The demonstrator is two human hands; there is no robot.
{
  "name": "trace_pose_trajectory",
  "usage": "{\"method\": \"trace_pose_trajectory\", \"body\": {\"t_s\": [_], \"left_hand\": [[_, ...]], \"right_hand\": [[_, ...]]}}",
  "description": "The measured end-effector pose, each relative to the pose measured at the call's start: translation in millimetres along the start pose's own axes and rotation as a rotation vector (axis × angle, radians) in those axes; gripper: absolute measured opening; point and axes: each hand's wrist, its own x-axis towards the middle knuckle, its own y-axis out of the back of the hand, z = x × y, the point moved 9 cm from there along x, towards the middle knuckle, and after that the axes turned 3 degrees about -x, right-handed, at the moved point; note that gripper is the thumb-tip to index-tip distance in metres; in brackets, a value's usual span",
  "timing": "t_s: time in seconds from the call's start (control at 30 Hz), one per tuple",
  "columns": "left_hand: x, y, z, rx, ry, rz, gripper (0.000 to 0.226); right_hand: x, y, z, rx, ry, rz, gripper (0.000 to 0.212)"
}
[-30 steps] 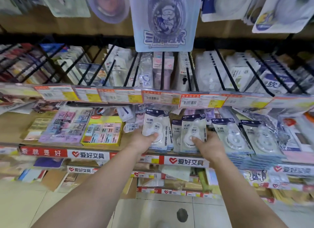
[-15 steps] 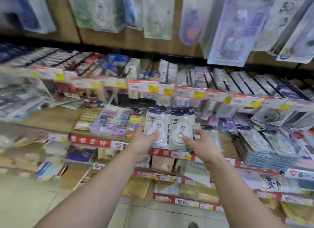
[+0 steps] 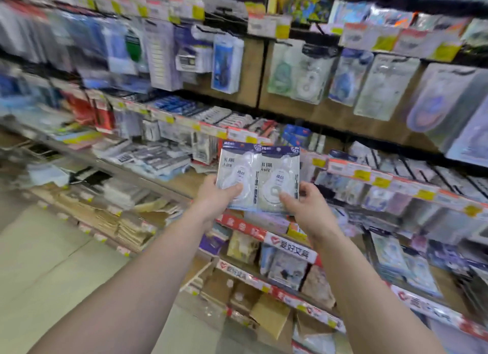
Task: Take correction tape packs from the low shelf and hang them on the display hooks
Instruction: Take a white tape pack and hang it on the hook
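Two correction tape packs, clear blisters with dark blue header cards, are held side by side in front of the shelves. My left hand (image 3: 216, 197) grips the bottom of the left pack (image 3: 236, 175), thumb across its front. My right hand (image 3: 307, 207) grips the bottom of the right pack (image 3: 278, 179) the same way. Both packs stand upright, lifted above the low shelf (image 3: 287, 244). Display hooks (image 3: 306, 47) with hanging correction tape packs run along the wooden back panel at the upper right.
More stacked packs lie on the low shelf at the right (image 3: 390, 253). A price-tag rail (image 3: 369, 172) crosses just behind the held packs. Cardboard boxes (image 3: 269, 314) sit on the bottom shelf. Tiled floor (image 3: 52, 269) spreads at the lower left.
Both hands have lifted the two packs off the low shelf and brought them up. The view has swung up and left, and the hook wall above now shows.
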Motion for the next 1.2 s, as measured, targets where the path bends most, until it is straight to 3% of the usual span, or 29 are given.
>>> {"method": "trace_pose_trajectory", "body": {"t_s": [0.27,0.43,0.57,0.8,0.97,1.2], "left_hand": [[12,28,66,-0.01,-0.13,-0.001,0.063],[26,19,83,-0.053,-0.164,-0.051,0.031],[48,8,89,-0.102,-0.182,-0.054,0.024],[94,-18,116,-0.173,-0.261,-0.029,0.037],[115,-47,135,-0.238,-0.316,-0.055,0.061],[144,-76,149,-0.346,-0.374,-0.14,0.058]], "right_hand": [[12,-9,-75,-0.037,0.151,0.02,0.057],[28,-4,-91,0.006,0.18,0.039,0.062],[48,2,-96,0.031,0.203,0.056,0.042],[100,26,-115,0.024,0.255,0.127,0.043],[128,55,-129,-0.007,0.33,0.176,0.027],[159,71,-130,0.046,0.357,0.21,0.036]]}}
